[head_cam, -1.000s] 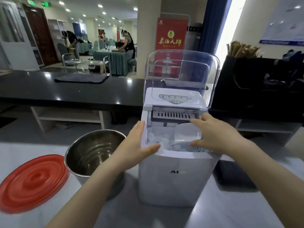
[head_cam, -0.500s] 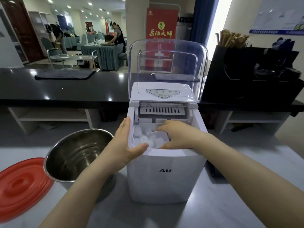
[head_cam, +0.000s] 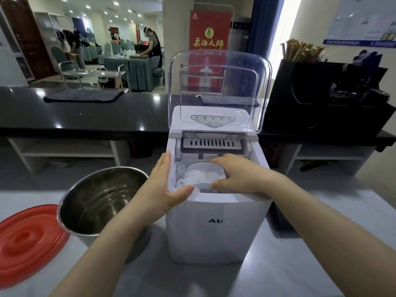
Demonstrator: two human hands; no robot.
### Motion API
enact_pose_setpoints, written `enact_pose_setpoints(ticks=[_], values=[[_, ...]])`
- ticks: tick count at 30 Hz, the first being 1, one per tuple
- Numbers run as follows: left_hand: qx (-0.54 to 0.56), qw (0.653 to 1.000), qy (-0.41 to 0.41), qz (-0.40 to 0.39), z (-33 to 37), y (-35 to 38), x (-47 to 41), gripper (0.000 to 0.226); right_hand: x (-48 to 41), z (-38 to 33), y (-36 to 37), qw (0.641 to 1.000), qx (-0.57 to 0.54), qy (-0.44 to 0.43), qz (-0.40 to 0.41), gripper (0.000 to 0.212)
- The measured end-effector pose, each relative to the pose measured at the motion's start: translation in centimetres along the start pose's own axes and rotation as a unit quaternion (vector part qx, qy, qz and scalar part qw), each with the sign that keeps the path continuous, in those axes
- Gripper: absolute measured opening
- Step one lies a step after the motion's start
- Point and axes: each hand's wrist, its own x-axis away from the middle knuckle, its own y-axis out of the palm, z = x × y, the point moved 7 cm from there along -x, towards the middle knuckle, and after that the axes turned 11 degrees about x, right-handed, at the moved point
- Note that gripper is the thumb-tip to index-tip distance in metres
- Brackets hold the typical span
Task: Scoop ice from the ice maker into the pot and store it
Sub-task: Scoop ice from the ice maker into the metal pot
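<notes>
A white ice maker point(head_cam: 214, 224) stands on the pale counter with its clear lid point(head_cam: 220, 82) raised. My right hand point(head_cam: 240, 176) grips a translucent white scoop point(head_cam: 203, 175) inside the ice bin, and the scoop holds several ice pieces point(head_cam: 199, 174). My left hand point(head_cam: 165, 185) presses flat against the machine's left front corner, thumb on the front rim, holding nothing. A steel pot point(head_cam: 100, 200) stands just left of the machine, open, no ice visible in it. Its red lid point(head_cam: 27, 241) lies flat further left.
A black counter point(head_cam: 85, 116) with a grey cloth point(head_cam: 83, 96) runs behind. Black bags point(head_cam: 321, 95) holding brown sticks stand at the back right. A dark object point(head_cam: 276, 219) sits close to the machine's right side. People work at tables far behind.
My right hand dipped the scoop down into the bin and has brought it up filled with ice. The left hand stays on the machine's left corner. The view shifted slightly.
</notes>
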Motion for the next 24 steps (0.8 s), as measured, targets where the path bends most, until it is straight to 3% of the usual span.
enact_pose_setpoints(ticks=[18,24], values=[[-0.015,1.0,0.015,0.017,0.4,-0.8,0.3,0.098,2.1,0.3,-3.3,0.994,-0.079,0.047,0.062,0.067],[0.079,0.997,0.023,-0.007,0.0,-2.0,0.6,0.077,2.1,-1.3,-4.5,0.993,-0.077,0.042,0.08,0.066]])
